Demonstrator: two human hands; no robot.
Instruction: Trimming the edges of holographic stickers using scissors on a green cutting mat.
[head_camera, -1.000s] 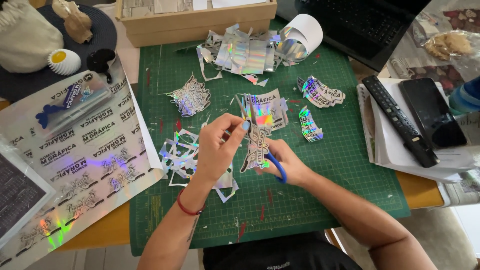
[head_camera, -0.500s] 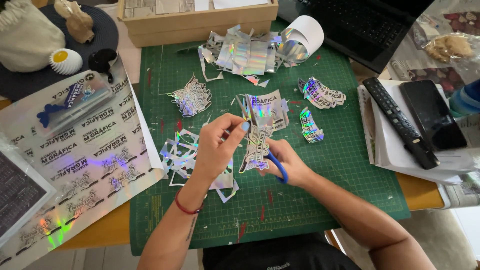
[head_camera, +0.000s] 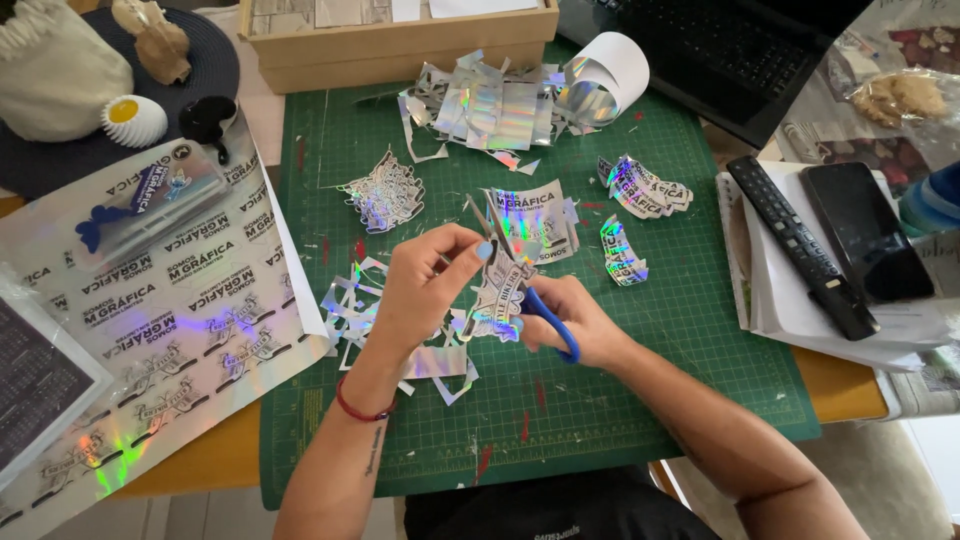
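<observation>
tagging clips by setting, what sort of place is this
Probably a home craft desk used for sticker making. A green cutting mat covers the table, printed holographic sheets lie beside it, and the right hand works blue scissors around a sticker that the left hand holds.

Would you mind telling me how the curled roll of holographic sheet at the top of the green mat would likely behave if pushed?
The curled roll looks thin and hollow, so probably light. It rests on its rounded side on the green mat, so a nudge might roll it. Its loose coil would likely flex or flatten rather than resist.
</observation>
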